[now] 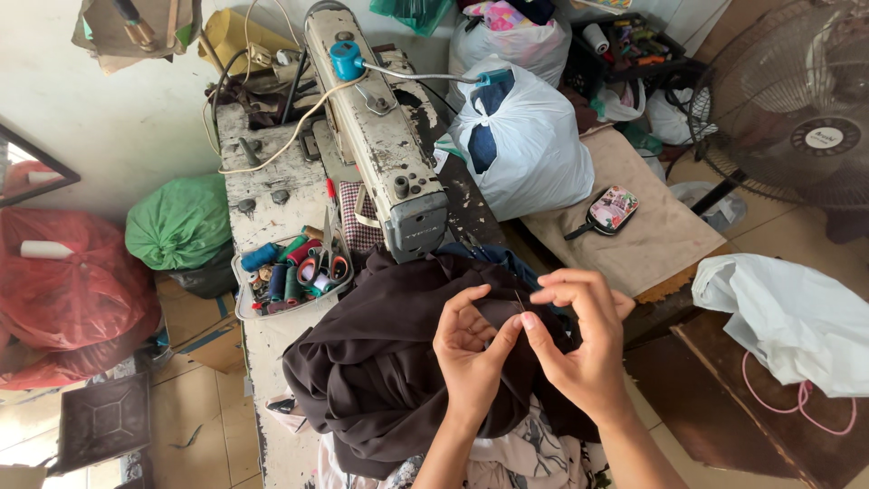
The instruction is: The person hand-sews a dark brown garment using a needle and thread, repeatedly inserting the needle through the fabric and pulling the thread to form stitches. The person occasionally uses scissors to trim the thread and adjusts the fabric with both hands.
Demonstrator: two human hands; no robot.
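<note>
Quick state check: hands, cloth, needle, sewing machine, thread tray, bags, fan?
Left hand: grip pinching the dark brown cloth.
Right hand: fingertips pinched on a thin needle.
Dark brown cloth: bunched on the table.
Worn white sewing machine: upright, nothing under its head.
Clear thread tray: full of spools.
White plastic bag: stuffed, tied.
Standing fan: blades look still.

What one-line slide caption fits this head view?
Both hands, left hand and right hand, pinch a needle over dark brown fabric beside a sewing machine.
</note>
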